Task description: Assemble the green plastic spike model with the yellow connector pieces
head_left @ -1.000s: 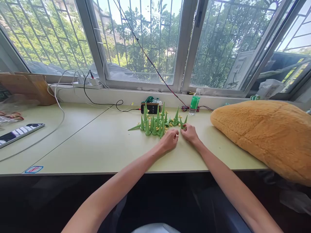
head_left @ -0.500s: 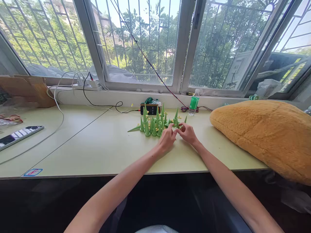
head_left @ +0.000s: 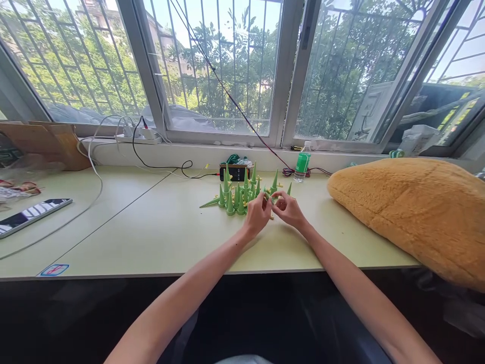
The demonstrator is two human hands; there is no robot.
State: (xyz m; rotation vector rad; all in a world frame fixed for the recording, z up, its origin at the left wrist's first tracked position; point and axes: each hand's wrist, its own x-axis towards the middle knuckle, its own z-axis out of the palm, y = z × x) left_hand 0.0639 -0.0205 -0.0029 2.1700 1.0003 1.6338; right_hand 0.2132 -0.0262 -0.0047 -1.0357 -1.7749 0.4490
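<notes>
My left hand (head_left: 259, 213) and my right hand (head_left: 289, 209) meet above the table, fingertips pinched around a small green cone (head_left: 269, 197) that lies mostly hidden behind them. A bit of yellow shows just under my left fingers; I cannot tell whether it is held. Several green cones (head_left: 230, 205) with round bases stand upright in a cluster left of and behind my hands, small yellow pieces among them. One cone (head_left: 209, 203) lies on its side at the cluster's left edge. Another cone (head_left: 289, 189) stands just behind my right hand.
A phone (head_left: 235, 174) with a lit screen leans behind the cones, a cable plugged in. Beyond my right hand stands a water bottle (head_left: 302, 163). A large orange plush cushion (head_left: 409, 212) covers the table's right side. Another phone-like device (head_left: 32, 217) lies far left beside a white cable.
My right hand has moved left with a green cone, from the cluster's right side to my left hand. My left fingers have risen slightly and closed in on the cone.
</notes>
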